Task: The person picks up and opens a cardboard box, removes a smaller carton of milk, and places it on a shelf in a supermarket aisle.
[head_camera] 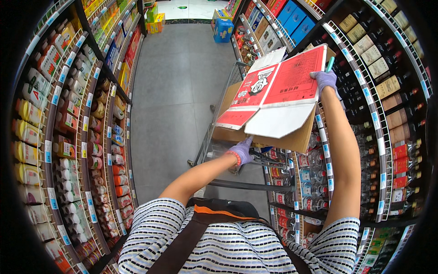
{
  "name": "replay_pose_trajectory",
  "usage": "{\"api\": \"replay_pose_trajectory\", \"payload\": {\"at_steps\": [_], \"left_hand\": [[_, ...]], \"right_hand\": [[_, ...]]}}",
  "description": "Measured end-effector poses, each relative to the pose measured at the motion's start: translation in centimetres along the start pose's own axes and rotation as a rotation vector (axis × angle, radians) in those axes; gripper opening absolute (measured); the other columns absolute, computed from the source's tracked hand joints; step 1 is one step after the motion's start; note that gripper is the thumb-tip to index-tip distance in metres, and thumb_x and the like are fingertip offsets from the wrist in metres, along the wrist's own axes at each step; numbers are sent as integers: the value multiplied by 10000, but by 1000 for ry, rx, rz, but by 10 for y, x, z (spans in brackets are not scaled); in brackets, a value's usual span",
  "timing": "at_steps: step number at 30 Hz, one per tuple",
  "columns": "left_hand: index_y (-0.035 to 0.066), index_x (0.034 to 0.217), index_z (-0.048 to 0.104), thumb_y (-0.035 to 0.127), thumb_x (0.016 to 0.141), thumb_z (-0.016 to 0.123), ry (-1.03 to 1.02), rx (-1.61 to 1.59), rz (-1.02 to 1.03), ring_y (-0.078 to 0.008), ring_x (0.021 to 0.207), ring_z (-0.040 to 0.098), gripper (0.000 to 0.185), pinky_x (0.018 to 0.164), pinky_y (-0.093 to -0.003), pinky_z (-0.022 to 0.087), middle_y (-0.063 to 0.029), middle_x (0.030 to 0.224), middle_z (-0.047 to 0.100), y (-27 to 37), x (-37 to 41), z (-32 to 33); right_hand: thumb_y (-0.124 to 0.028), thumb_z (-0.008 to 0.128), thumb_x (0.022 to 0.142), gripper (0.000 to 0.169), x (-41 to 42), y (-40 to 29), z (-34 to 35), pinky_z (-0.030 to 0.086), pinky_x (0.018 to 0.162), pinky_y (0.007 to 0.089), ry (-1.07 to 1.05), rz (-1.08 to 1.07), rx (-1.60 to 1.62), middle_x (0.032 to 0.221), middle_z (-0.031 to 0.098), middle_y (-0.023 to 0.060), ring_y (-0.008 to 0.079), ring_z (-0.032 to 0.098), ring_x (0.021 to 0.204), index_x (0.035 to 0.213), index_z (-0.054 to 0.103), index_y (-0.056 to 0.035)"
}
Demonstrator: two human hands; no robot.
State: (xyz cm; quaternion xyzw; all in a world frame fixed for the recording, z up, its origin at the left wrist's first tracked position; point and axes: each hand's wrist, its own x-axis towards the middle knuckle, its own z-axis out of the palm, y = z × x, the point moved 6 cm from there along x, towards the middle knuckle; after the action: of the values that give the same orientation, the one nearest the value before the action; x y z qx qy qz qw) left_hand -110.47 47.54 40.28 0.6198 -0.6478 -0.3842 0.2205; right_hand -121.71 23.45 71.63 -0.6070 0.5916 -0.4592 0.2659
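Note:
A flattened red-and-white printed carton point(294, 82) lies slanted over a larger piece of brown cardboard point(291, 144), above a wire shopping cart point(205, 147). My right hand point(325, 80), in a purple glove, grips the carton's far right edge. A teal stick-like tool point(330, 64) pokes up from the same hand; its kind is unclear. At the near edge, my left hand point(242, 151), also purple-gloved, grips the cardboard from below, its fingertips partly hidden. An orange band circles the left wrist. Most of the cart basket is hidden by the cardboard.
Shelves of bottled drinks point(29, 137) line the left side of the aisle. Dark bottles point(369, 178) and boxed goods point(296, 20) fill the right shelves, close to my right arm. The cart's handle bar point(253, 185) crosses before my waist. A blue carton point(223, 30) stands at the aisle's far end.

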Motion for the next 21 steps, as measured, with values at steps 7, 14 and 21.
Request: {"api": "replay_pose_trajectory", "payload": {"at_steps": [7, 14, 21], "left_hand": [[45, 1464, 183, 291, 786, 658, -218, -17, -18, -366, 1346, 307, 864, 1110, -374, 274, -217, 1467, 300, 6, 25, 14], [50, 1345, 423, 343, 783, 646, -271, 29, -9, -370, 1228, 462, 672, 1017, -391, 395, -228, 1348, 461, 12, 14, 3], [35, 979, 672, 328, 841, 541, -386, 519, 79, -357, 853, 658, 349, 771, -431, 516, -198, 867, 673, 12, -36, -9]], "right_hand": [[-1, 743, 630, 332, -1, -37, 34, 515, 635, 351, 226, -111, 163, 823, 641, 135, 224, 611, 667, 917, 575, -1], [-119, 660, 718, 456, -59, 54, 62, 445, 887, 401, 58, -456, -36, 1066, 602, 251, 362, 590, 983, 1123, 504, 19], [-125, 684, 746, 638, -134, 150, 46, 416, 957, 374, 144, -220, 223, 1178, 549, 212, 331, 548, 1065, 1303, 406, 13]]}}
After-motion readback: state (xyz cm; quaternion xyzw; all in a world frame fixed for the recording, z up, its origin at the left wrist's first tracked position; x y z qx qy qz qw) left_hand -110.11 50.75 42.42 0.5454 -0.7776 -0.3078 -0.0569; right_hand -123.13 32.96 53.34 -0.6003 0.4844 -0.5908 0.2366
